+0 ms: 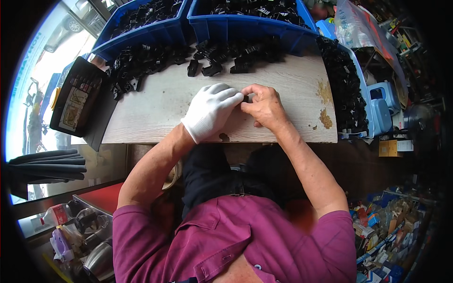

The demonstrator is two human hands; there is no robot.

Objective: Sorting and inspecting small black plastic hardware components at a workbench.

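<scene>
The gloved left hand (211, 110) and bare right hand (264, 106) meet fingertip to fingertip, both curled closed around a small black part (246, 98). Beyond them loose black clips (212, 59) lie before blue bins (245, 26).

A small black part (246, 98) sits pinched between the gloved left hand (211, 111) and the bare right hand (264, 106); the fingers cover nearly all of it, so its shape cannot be told. The two blue bins (226, 26) at the far side are cut off by the top edge. The black clips (141, 61) heaped before them run together into one dark mass, single pieces too small to tell apart. The light blue tray (363, 94) on the right is mostly hidden under its own load of black parts.
</scene>
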